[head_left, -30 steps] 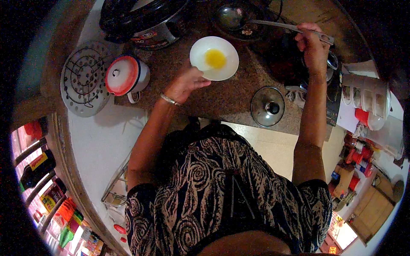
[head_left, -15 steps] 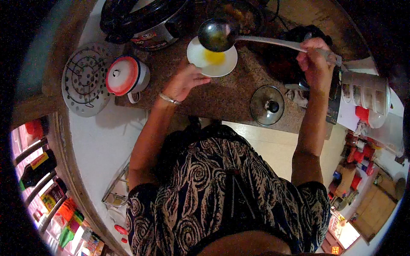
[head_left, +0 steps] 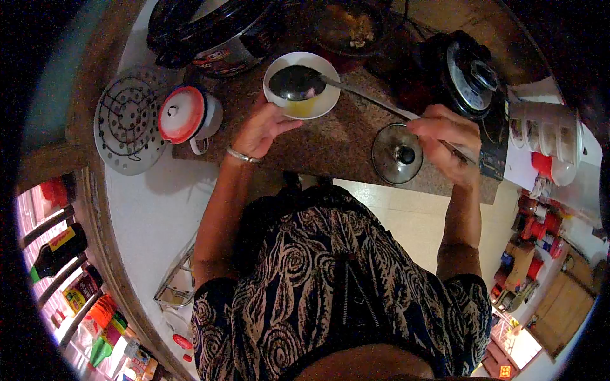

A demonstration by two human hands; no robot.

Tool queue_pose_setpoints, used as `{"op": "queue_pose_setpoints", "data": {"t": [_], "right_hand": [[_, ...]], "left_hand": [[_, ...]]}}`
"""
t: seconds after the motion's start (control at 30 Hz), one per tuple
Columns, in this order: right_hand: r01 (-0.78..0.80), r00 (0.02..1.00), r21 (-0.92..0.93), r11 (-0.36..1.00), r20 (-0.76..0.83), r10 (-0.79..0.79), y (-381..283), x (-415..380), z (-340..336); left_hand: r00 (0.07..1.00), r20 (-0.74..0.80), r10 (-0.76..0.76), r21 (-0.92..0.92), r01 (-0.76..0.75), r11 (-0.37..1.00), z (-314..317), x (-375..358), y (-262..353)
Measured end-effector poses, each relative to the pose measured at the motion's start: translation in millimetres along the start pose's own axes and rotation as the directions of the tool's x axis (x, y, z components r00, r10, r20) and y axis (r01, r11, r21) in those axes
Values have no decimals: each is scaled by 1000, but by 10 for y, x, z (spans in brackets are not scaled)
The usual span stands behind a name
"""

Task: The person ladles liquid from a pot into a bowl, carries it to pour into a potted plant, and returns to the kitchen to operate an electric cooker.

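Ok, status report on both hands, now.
Left hand: grip on white bowl. Right hand: grip on ladle, scoop over bowl. Glass lid near right hand, apparently not blocking.

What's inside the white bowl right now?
Some yellow liquid shows near the rim closest to the person. The ladle covers much of the white bowl, so what lies beneath it is hidden, and I can't tell whether it touches the bottom.
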State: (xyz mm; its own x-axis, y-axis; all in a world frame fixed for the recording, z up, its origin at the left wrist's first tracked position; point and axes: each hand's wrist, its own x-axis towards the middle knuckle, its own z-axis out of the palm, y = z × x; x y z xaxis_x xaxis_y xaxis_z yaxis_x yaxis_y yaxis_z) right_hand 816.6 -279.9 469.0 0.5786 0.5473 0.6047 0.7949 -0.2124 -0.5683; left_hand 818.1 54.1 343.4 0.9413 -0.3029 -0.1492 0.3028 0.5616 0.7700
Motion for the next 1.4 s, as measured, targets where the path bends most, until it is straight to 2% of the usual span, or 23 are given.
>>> {"op": "queue_pose_setpoints", "data": {"t": [0.07,0.1,0.17,0.2,0.27,0.4,0.43,0.47,0.53,0.63,0.73,0.87,0.93,0.97,1.03,1.07,1.13,1.23,1.4], "right_hand": [[-71,994,163,984,-76,84,-33,35,-41],[-70,994,162,984,-76,83,-41,35,-51],[-340,890,165,926,-262,373,-40,6,-67],[-339,890,165,926,-263,372,7,6,-83],[-405,699,521,751,-354,622,154,64,-124],[-357,621,525,772,-485,616,221,347,-222],[-286,634,543,790,-511,580,244,405,-233],[-284,635,542,791,-512,579,286,442,-266],[-350,647,450,821,-518,560,381,478,-344],[-419,644,337,843,-545,538,449,517,-374],[-416,669,307,856,-534,517,465,535,-438],[-437,642,296,849,-558,525,432,582,-516],[-500,589,346,794,-536,605,402,606,-567],[-499,589,345,794,-537,604,357,626,-584],[-492,522,387,780,-585,620,249,663,-589],[-492,523,386,780,-586,619,265,657,-597],[-499,589,308,810,-565,577,324,627,-644],[-571,547,345,745,-516,659,398,632,-677],[-518,555,390,761,-524,646,439,668,-638]], "left_hand": [[1000,15,9,-9,-9,1000,13,-13,27],[1000,9,3,-3,-3,1000,25,-21,47],[1000,5,-1,2,1,1000,70,-44,94],[1000,-24,0,7,1,1000,112,-58,123],[999,-51,1,13,-1,1000,146,-76,165],[998,-63,0,25,1,1000,224,-100,237],[996,-85,8,39,-5,999,256,-114,256],[996,-84,10,39,-6,999,270,-128,270],[1000,-31,1,58,0,998,283,-151,278],[997,-73,-32,40,35,999,310,-185,259],[997,-72,-27,62,31,998,369,-208,258],[996,-78,-50,59,55,997,420,-222,241],[995,-89,-40,108,50,993,485,-233,268],[995,-88,-40,108,49,993,476,-231,260],[995,-96,-42,105,52,993,441,-228,246],[995,-95,-42,105,52,993,411,-223,234],[994,-102,-46,83,54,995,356,-223,216],[995,-84,-57,105,65,992,309,-221,238],[996,-73,-53,84,59,995,198,-161,221]]}}
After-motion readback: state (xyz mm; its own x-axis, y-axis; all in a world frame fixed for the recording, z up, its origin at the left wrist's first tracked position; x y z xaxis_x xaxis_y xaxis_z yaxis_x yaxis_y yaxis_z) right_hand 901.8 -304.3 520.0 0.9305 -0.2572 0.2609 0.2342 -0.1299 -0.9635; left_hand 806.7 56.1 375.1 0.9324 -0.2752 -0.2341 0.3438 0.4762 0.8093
